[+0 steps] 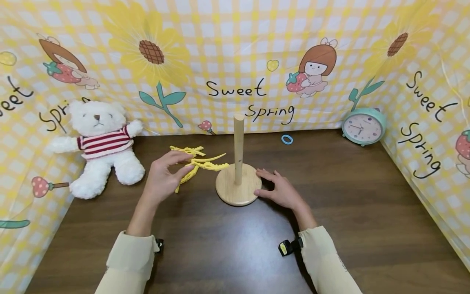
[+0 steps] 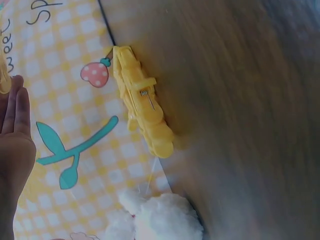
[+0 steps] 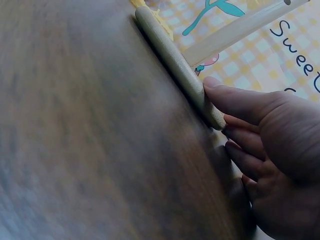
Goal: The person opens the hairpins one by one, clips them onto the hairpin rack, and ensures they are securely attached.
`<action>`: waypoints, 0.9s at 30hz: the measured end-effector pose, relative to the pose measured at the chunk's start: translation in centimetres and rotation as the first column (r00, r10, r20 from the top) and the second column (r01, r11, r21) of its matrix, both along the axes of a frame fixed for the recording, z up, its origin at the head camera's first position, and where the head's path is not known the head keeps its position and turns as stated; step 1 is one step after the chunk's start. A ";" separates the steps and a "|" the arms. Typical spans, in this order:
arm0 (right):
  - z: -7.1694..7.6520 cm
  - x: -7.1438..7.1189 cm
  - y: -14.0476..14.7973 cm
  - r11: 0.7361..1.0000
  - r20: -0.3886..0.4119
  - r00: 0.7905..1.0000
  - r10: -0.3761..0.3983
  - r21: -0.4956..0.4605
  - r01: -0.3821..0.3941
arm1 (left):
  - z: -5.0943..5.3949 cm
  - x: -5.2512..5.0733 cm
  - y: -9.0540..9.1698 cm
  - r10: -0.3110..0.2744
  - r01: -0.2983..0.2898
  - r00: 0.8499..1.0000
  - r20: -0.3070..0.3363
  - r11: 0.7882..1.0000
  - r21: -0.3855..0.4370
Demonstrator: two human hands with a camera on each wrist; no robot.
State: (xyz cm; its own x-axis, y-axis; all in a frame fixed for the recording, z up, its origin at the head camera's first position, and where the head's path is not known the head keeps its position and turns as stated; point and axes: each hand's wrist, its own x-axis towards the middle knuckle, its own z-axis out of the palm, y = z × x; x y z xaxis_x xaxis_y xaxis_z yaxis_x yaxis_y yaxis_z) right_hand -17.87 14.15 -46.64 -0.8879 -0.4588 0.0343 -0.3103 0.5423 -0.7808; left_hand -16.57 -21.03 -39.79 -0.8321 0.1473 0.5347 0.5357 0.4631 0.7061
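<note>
Between its thumb and index finger, my left hand (image 1: 165,175) pinches a thin yellow piece (image 1: 211,158), left of the wooden stand. Other yellow clip-like pieces (image 1: 189,175) lie around the fingertips; their overlap hides which parts belong together. The left wrist view shows a yellow clip with a spring (image 2: 142,105) on the table, and part of my left hand (image 2: 15,150) at the left edge. The stand has a round base (image 1: 238,196) and an upright post (image 1: 238,151). My right hand (image 1: 280,190) grips the base's right rim, thumb and fingers against it (image 3: 275,135).
A white teddy bear (image 1: 106,143) in a striped shirt sits at the back left. At the back stand a blue ring (image 1: 287,139) lying flat and, farther right, a mint alarm clock (image 1: 363,126). Patterned cloth (image 1: 227,61) borders the table (image 1: 220,253) behind and at both sides.
</note>
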 end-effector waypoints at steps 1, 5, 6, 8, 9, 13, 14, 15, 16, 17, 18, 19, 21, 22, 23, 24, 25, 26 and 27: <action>0.0 0.0 0.0 1.000 0.000 1.000 -0.001 0.000 0.001 | 0.1 0.0 0.2 -0.004 0.004 1.000 -0.006 1.000 0.008; -0.2 0.0 -0.2 1.000 0.005 1.000 0.003 -0.003 -0.003 | 0.2 0.0 0.9 -0.003 0.004 0.999 -0.046 1.000 0.024; -0.3 0.0 -0.2 1.000 0.004 1.000 0.006 -0.007 -0.006 | 0.2 0.1 1.0 0.000 0.001 0.998 -0.055 1.000 0.022; -0.3 -0.1 -0.1 1.000 -0.001 1.000 0.009 -0.013 -0.009 | 0.2 0.0 1.5 0.001 0.000 0.998 -0.070 1.000 0.011; -0.3 -0.1 -0.1 1.000 -0.006 1.000 0.010 -0.015 -0.010 | 0.1 0.0 1.7 0.003 -0.002 0.997 -0.072 1.000 0.005; -0.3 -0.2 0.3 1.000 -0.019 1.000 0.003 -0.013 -0.004 | -0.2 -0.2 3.0 -0.011 0.011 0.998 -0.059 1.000 -0.008; -0.2 -0.2 0.4 1.000 -0.021 1.000 0.000 -0.012 0.000 | -0.2 -0.3 3.3 -0.016 0.015 0.998 -0.055 1.000 -0.006; -0.2 -0.2 0.4 1.000 -0.021 1.000 -0.003 -0.011 0.002 | -0.2 -0.4 3.5 -0.018 0.017 0.998 -0.053 1.000 -0.007; -0.2 -0.2 0.4 1.000 -0.021 1.000 -0.005 -0.009 0.004 | -0.2 -0.5 3.8 -0.023 0.022 0.998 -0.056 1.000 -0.006; -0.1 -0.2 0.5 1.000 -0.016 1.000 -0.006 -0.006 0.006 | -0.2 -0.5 4.0 -0.025 0.025 0.998 -0.059 1.000 -0.007; -0.1 -0.2 0.5 1.000 -0.011 1.000 -0.007 -0.003 0.007 | -0.1 -0.6 4.2 -0.028 0.028 0.997 -0.065 1.000 -0.007; -0.1 -0.2 0.5 1.000 -0.006 1.000 -0.007 0.000 0.007 | -0.1 -0.6 4.4 -0.034 0.034 0.997 -0.075 0.999 -0.003; 0.0 -0.1 0.4 1.000 0.007 1.000 -0.006 0.007 0.006 | 0.0 -0.6 4.7 -0.036 0.036 0.995 -0.094 0.999 -0.008; 0.0 0.0 0.4 1.000 0.013 1.000 -0.008 0.009 0.008 | 0.0 -0.7 4.9 -0.041 0.039 0.994 -0.101 0.999 -0.013; 0.0 0.0 0.4 1.000 0.019 1.000 -0.011 0.010 0.011 | 0.0 -0.7 5.1 -0.045 0.043 0.994 -0.104 0.999 -0.021; 0.0 0.0 0.3 1.000 0.022 1.000 -0.015 0.011 0.015 | 0.1 -0.7 5.2 -0.052 0.050 0.993 -0.103 0.998 -0.028; 0.0 0.0 0.3 1.000 0.024 1.000 -0.020 0.013 0.019 | 0.1 -0.7 5.3 -0.061 0.058 0.993 -0.101 0.998 -0.035; 0.0 0.0 0.2 1.000 0.026 0.999 -0.023 0.012 0.023 | 0.2 -0.8 5.4 -0.066 0.062 0.993 -0.098 0.997 -0.043; 0.0 0.0 0.1 1.000 0.028 0.999 -0.025 0.013 0.025 | 0.2 -0.8 5.5 -0.069 0.065 0.993 -0.095 0.997 -0.050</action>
